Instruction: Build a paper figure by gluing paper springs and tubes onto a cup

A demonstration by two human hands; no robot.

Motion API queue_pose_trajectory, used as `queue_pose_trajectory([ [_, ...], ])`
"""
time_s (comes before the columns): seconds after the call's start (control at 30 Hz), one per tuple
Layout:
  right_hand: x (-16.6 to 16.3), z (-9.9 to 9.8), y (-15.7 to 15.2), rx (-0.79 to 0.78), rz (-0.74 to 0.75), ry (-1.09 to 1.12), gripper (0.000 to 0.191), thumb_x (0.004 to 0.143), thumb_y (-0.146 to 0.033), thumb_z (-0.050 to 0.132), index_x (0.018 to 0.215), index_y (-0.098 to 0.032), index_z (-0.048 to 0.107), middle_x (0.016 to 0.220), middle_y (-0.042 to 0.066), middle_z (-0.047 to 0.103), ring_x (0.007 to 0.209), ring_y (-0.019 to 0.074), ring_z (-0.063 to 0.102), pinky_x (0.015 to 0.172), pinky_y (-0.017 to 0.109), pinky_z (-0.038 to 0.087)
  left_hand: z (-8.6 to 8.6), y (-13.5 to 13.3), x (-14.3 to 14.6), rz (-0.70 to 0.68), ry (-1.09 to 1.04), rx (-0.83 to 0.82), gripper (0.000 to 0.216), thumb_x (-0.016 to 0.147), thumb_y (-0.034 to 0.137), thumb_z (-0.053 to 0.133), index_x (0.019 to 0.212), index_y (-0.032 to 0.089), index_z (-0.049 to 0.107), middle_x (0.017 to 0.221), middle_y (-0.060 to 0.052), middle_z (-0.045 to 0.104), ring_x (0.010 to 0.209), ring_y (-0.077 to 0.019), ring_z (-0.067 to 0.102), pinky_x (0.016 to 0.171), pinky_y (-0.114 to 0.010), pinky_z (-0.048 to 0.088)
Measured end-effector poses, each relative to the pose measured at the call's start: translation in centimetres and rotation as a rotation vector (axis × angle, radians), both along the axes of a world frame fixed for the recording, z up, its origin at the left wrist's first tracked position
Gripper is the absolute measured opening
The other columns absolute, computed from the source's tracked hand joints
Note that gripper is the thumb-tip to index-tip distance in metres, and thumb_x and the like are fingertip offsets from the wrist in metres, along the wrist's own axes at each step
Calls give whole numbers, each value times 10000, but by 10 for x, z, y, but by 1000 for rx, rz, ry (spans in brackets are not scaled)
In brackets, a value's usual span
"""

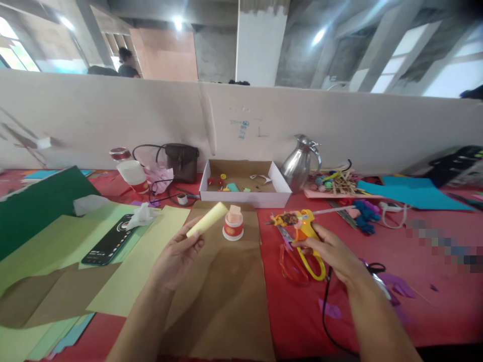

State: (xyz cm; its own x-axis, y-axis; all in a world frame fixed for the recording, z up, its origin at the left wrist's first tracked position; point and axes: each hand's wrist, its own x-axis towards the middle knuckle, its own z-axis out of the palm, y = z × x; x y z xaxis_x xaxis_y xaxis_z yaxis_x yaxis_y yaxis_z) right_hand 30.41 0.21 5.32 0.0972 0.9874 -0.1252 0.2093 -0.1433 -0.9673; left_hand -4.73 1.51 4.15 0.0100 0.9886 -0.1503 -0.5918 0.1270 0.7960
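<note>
Paper (207, 219), pale yellow and rolled or folded narrow, sits pinched between the thumb and fingers of your left hand (183, 254) in the head view. Your right hand (334, 251) is half curled, touching the yellow-handled scissors (310, 230); whether it grips them firmly, I cannot tell. Between your hands, an upturned cup (233, 231) already bears a peach block (234, 214). Your yellow piece isn't on it, so the work looks part-done; what else remains doesn't show.
</note>
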Motion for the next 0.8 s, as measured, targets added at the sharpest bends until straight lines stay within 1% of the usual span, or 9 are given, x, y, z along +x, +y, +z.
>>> queue_pose_trajectory([
  [0.07,-13,9,-15,34,37,125,380,717,-339,739,1063,-234,621,1010,62,707,844,236,724,672,310,571,0,-17,14,-20,55,-8,421,729,147,757,1141,204,692,920,-35,664,735,-82,621,687,-155,545],
  [0.13,-23,13,-27,79,33,180,406,709,-407,776,1036,-222,623,954,71,714,758,214,708,628,304,553,-2,-32,30,-16,82,-27,426,732,190,767,1151,205,693,916,-35,679,738,-88,631,690,-157,545],
  [0.23,-33,11,-41,138,52,181,346,802,-508,678,971,-208,646,790,62,708,587,167,617,553,301,498,-7,-51,51,12,41,-112,405,716,187,774,1116,196,712,970,-49,701,771,-94,655,729,-163,554],
  [0.33,-40,5,-55,144,131,95,344,883,-538,560,926,-217,677,692,50,673,602,185,596,575,320,491,-11,-62,65,42,-37,-171,356,721,152,757,1074,185,724,1069,-68,696,795,-102,675,757,-177,570],
  [0.43,-48,-2,-67,179,173,-80,307,886,-516,570,783,-240,657,722,53,662,706,210,611,638,334,507,-17,-66,71,60,-74,-197,322,753,154,734,1073,180,711,1070,-79,695,793,-126,692,748,-212,592],
  [0.5,-53,-6,-73,223,160,-153,285,904,-503,547,822,-249,649,727,48,641,705,208,599,636,335,509,-21,-66,73,80,-85,-223,276,773,164,723,1048,172,707,1032,-82,701,793,-145,702,739,-236,605],
  [0.63,-62,-9,-81,285,193,-164,275,939,-476,490,1006,-256,642,706,23,592,631,183,561,598,319,506,-24,-63,77,109,-127,-301,152,797,151,700,947,130,712,978,-97,709,797,-165,714,722,-240,615],
  [0.7,-63,-11,-82,291,221,-199,262,947,-459,481,994,-256,641,680,13,569,614,181,547,595,318,499,-25,-63,79,113,-141,-313,123,804,138,692,922,114,715,984,-106,712,809,-169,716,733,-237,617],
  [0.8,-64,-14,-81,288,232,-278,257,956,-443,468,913,-249,633,647,7,545,589,182,520,574,322,473,-26,-63,81,125,-145,-289,102,806,141,694,897,105,721,1008,-101,713,816,-161,715,759,-235,618],
])
